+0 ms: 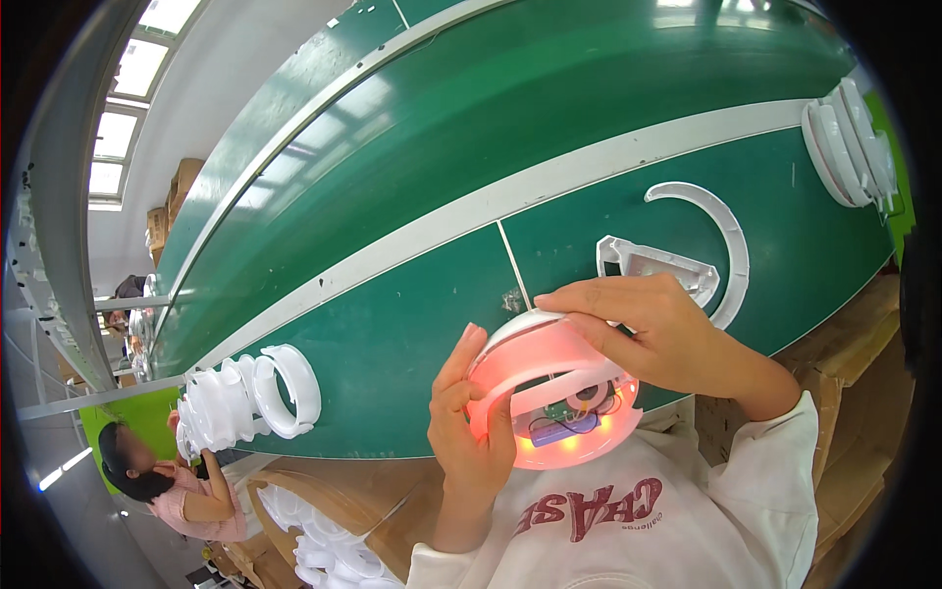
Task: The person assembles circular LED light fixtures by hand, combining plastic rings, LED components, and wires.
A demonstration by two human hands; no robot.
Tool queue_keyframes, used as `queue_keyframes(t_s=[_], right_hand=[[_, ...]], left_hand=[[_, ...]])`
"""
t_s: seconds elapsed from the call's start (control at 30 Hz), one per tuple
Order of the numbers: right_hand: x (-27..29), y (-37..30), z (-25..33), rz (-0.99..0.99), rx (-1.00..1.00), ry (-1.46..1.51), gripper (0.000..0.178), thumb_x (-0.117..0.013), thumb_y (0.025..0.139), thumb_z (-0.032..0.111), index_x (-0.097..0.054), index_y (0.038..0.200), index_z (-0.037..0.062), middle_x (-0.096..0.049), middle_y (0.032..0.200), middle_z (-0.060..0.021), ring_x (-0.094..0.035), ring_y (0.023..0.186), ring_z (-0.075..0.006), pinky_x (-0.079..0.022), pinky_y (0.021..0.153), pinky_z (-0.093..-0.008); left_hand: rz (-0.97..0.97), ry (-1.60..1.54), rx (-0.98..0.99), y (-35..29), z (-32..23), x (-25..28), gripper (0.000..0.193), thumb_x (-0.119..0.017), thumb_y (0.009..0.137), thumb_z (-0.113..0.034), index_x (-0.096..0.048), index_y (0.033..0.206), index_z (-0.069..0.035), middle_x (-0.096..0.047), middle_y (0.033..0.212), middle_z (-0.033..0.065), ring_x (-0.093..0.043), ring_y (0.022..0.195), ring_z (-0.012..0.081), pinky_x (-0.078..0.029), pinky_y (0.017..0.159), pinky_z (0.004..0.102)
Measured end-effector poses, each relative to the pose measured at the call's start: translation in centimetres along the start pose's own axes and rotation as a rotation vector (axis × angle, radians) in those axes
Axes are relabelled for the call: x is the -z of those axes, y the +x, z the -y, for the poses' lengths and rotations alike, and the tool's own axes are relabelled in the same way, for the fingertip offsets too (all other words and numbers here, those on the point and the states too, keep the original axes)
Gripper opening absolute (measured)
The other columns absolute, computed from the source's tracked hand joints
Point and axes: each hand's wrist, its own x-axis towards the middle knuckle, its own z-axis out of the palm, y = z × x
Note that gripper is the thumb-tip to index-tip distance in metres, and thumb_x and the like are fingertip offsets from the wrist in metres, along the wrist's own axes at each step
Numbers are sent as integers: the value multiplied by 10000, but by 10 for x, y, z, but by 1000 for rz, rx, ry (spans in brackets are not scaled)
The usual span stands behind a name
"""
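A rounded white plastic lamp housing [527, 355] is held at the near edge of the green bench, glowing red and orange from inside. Through its open side show wires, a round part and a purple-blue battery [564, 430]. My left hand [469, 432] grips the housing's left side, thumb near the opening and fingers around the outer wall. Across the top and right side lies my right hand [638, 319], its fingers pressed on the white cap [515, 330]. Just beyond that hand are a white angular plastic frame [672, 263] and a curved white strip [736, 245].
White ring-shaped shells [221, 402] stand in a row on the bench's left end. More white shells [849, 147] are stacked at far right. A white ledge [471, 201] crosses the bench. A carton of white parts [339, 550] sits below; a person [196, 501] works at left.
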Motion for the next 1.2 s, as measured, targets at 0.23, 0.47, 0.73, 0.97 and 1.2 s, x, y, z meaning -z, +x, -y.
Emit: queue_keyframes(t_s=[0.23, 0.47, 0.73, 0.97, 1.2], right_hand=[[-2, 6, -6, -13, -70, 30, 243, -619, 907, 85, -708, 1124, 19, -729, 969, -141, -691, 688, -246, -547, 585, -308], [-1, 0, -5, -32, -9, 28, 250, -629, 899, 94, -704, 1116, -5, -726, 940, -154, -693, 720, -265, -546, 593, -330], [3, -4, -10, 19, -59, 62, 250, -593, 930, 127, -695, 1111, -14, -712, 889, -157, -667, 694, -289, -519, 590, -367], [13, -1, -16, 134, -182, 154, 300, -628, 941, 209, -680, 1125, -21, -707, 906, -154, -668, 758, -300, -527, 645, -375], [0, -2, -19, 122, -113, 54, 450, -761, 825, 323, -661, 1123, 0, -697, 1005, -131, -682, 830, -290, -544, 708, -362]], left_hand=[[8, -63, -81, -2, 17, -4, 249, -566, 981, -55, -338, 1081, -60, -484, 1351, 370, -502, 1300, 440, -437, 1057, 491], [-1, 70, -112, -7, 14, -5, 251, -538, 1012, -137, -320, 1096, -44, -455, 1353, 404, -517, 1273, 462, -472, 1026, 485], [-92, 23, -43, -3, 11, -20, 189, -559, 982, -60, -463, 1134, -2, -576, 1285, 332, -649, 1116, 423, -536, 912, 408], [-58, 116, 33, 2, 6, -22, 239, -564, 966, -12, -448, 1174, 5, -592, 1290, 291, -678, 1052, 394, -548, 891, 403], [-9, 175, 32, -1, 10, -20, 227, -503, 1021, -70, -337, 1172, -41, -560, 1298, 325, -640, 1091, 296, -530, 873, 324]])
